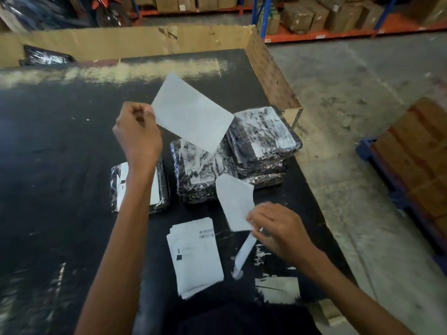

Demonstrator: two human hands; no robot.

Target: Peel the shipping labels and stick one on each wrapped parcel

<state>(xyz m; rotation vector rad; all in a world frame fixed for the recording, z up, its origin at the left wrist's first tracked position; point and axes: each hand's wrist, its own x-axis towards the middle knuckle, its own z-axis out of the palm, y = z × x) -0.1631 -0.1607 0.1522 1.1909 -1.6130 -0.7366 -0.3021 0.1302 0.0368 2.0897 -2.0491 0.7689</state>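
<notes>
My left hand (pixel 137 134) is raised above the black table (pixel 60 141) and pinches the corner of a white sheet (pixel 193 114), which hangs over the parcels. My right hand (pixel 278 228) pinches a second, smaller white sheet (pixel 235 204) nearer to me. Which sheet is the label and which the backing I cannot tell. A stack of printed shipping labels (pixel 196 257) lies between my arms. Shiny black wrapped parcels lie beyond: one (pixel 162 187) partly under my left forearm with a white label on it, one (pixel 196 170) in the middle, and a pile (pixel 263 143) at the right.
A narrow white paper strip (pixel 244 255) lies under my right hand. A cardboard wall (pixel 135 42) rims the table's far and right sides, with another black parcel (pixel 46 56) at the far left. Concrete floor, boxes on a blue pallet (pixel 416 151) and shelving lie to the right.
</notes>
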